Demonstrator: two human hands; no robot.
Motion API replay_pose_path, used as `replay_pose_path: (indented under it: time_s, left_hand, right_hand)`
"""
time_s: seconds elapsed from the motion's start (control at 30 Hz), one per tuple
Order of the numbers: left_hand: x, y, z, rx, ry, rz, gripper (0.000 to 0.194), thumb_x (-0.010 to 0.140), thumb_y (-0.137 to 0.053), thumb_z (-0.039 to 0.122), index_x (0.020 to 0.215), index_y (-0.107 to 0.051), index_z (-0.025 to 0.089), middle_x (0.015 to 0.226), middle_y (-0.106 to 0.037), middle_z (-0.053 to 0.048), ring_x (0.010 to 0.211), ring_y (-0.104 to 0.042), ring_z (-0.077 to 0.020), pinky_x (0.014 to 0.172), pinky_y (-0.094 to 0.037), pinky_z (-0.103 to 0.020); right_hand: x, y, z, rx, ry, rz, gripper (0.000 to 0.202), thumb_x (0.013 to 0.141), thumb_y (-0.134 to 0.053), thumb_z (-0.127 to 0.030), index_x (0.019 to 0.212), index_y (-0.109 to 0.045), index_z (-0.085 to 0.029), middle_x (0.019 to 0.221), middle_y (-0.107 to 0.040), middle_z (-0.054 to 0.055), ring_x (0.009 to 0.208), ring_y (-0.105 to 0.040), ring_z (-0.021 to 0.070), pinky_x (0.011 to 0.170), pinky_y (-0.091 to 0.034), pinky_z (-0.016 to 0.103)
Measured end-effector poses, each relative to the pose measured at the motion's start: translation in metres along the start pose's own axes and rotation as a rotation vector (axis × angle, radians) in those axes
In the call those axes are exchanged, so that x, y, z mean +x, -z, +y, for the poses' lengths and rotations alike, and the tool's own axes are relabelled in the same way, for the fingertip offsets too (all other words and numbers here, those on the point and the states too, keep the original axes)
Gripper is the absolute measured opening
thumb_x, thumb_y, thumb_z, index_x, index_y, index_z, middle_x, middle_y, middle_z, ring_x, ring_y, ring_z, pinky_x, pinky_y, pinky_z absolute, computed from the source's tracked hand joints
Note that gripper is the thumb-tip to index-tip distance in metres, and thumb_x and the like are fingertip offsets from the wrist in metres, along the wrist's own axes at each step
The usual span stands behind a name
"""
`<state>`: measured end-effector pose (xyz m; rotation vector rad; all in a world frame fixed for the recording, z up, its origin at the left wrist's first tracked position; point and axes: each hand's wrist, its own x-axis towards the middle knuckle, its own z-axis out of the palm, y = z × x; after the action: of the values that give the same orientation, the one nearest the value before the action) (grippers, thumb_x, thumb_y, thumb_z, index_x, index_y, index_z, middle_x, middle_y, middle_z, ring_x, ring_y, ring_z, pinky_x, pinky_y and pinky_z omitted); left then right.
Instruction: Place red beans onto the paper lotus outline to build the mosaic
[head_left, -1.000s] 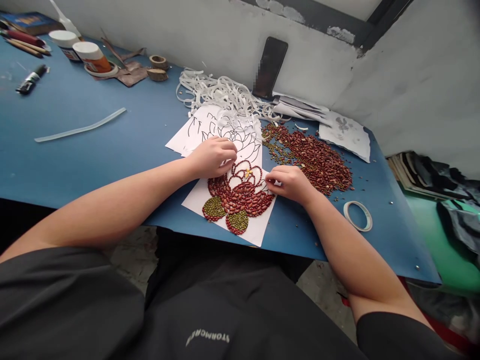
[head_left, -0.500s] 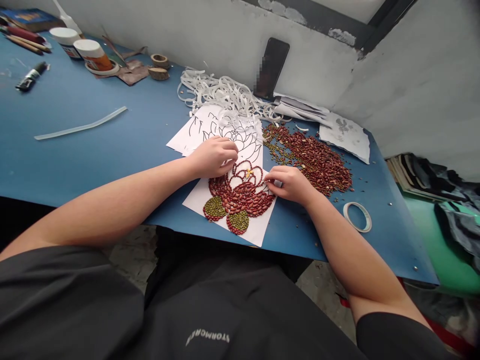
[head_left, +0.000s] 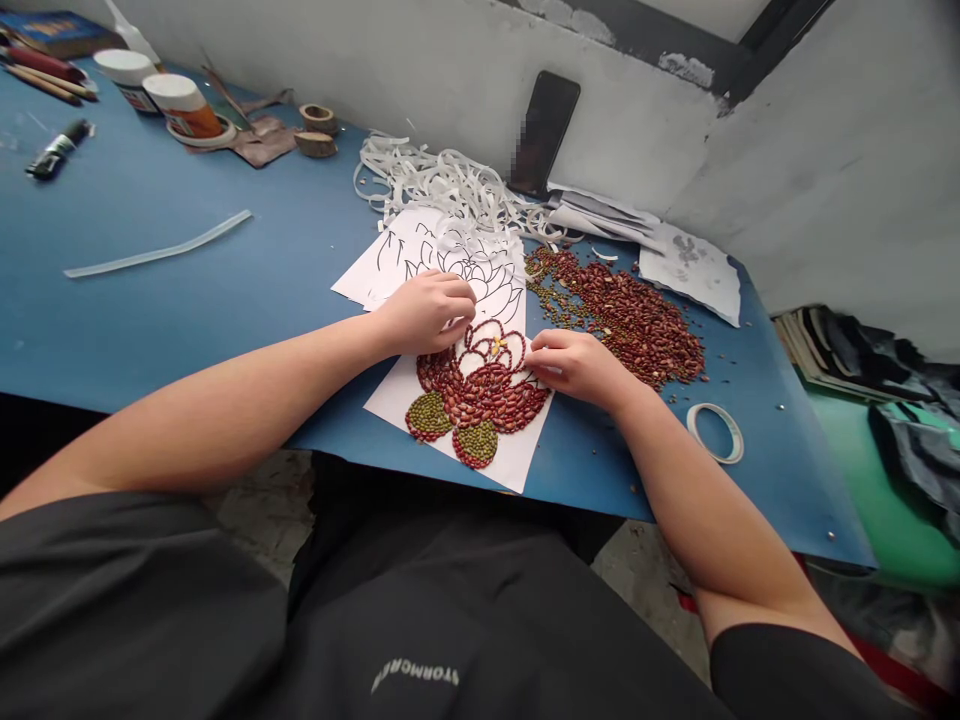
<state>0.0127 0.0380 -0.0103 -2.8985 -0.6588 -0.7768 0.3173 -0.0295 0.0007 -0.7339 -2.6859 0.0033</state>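
On the blue table lies a white sheet point(head_left: 514, 468) bearing a lotus made of red beans point(head_left: 491, 400), with two leaf shapes of green beans point(head_left: 475, 442). My left hand point(head_left: 429, 312) rests at the flower's upper left, fingers loosely curved and thumb apart, seemingly holding nothing. At the flower's right side, my right hand point(head_left: 574, 367) has thumb and fingertips pinched together just over the petal outlines. Whatever is between them is too small to make out. Behind lies a second sheet point(head_left: 356, 275) with a lotus drawn in black lines, partly covered by my left hand.
A heap of loose red and green beans point(head_left: 637, 325) spreads right of the sheets. Beyond are white paper strips point(head_left: 442, 185) and a phone point(head_left: 546, 130) leaning on the wall. A tape roll point(head_left: 715, 433) lies near the right edge. Jars point(head_left: 187, 105) and a marker point(head_left: 58, 150) stay left.
My right hand has shifted very slightly left over the petals, its fingertips still together. The left hand holds its place on the paper. The view has moved a touch.
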Motion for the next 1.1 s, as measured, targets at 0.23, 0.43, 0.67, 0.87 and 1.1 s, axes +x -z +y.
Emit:
replay_pose_path:
  time_s: [0.23,0.43,0.67,0.87,1.1]
  left_hand:
    - [0.000,0.001,0.000,-0.022,0.013,-0.009,0.021,0.097,-0.050,0.024,0.087,-0.068,0.022,0.101,-0.076,-0.005,0.091,-0.067,-0.0222,0.081,-0.047,-0.039]
    - [0.000,0.000,0.000,-0.003,0.002,-0.001,0.021,0.097,-0.050,0.024,0.086,-0.067,0.021,0.100,-0.076,-0.005,0.090,-0.067,-0.0224,0.080,-0.047,-0.040]
    - [0.001,-0.001,0.000,0.015,-0.022,0.015,0.022,0.098,-0.048,0.024,0.085,-0.066,0.021,0.099,-0.075,-0.005,0.088,-0.067,-0.0222,0.078,-0.047,-0.039]
    - [0.001,0.001,0.000,0.008,-0.013,0.006,0.022,0.098,-0.049,0.023,0.085,-0.066,0.021,0.099,-0.076,-0.006,0.089,-0.067,-0.0224,0.079,-0.047,-0.039]
    - [0.001,0.001,0.000,-0.005,-0.001,-0.005,0.021,0.097,-0.050,0.023,0.086,-0.068,0.021,0.099,-0.075,-0.006,0.089,-0.066,-0.0223,0.079,-0.047,-0.039]
  right_hand:
    - [-0.002,0.007,-0.006,0.090,-0.079,0.059,0.023,0.092,-0.055,-0.009,0.098,-0.076,-0.016,0.095,-0.072,0.010,0.082,-0.068,0.0190,0.073,-0.055,0.030]
    - [-0.007,0.005,-0.007,0.072,-0.066,0.030,0.024,0.088,-0.059,-0.013,0.097,-0.081,-0.019,0.094,-0.075,0.008,0.081,-0.070,0.0200,0.073,-0.057,0.032]
    - [-0.009,0.003,-0.001,0.027,-0.043,0.033,0.026,0.093,-0.059,-0.017,0.100,-0.083,-0.021,0.096,-0.076,0.009,0.083,-0.070,0.0205,0.072,-0.057,0.033]
    - [-0.010,0.005,-0.001,0.089,-0.104,0.031,0.028,0.096,-0.056,-0.020,0.105,-0.082,-0.023,0.101,-0.074,0.009,0.086,-0.069,0.0188,0.075,-0.056,0.033]
    - [-0.009,0.004,-0.002,0.094,-0.069,0.014,0.027,0.093,-0.060,-0.016,0.105,-0.083,-0.021,0.100,-0.074,0.010,0.084,-0.069,0.0202,0.074,-0.056,0.034]
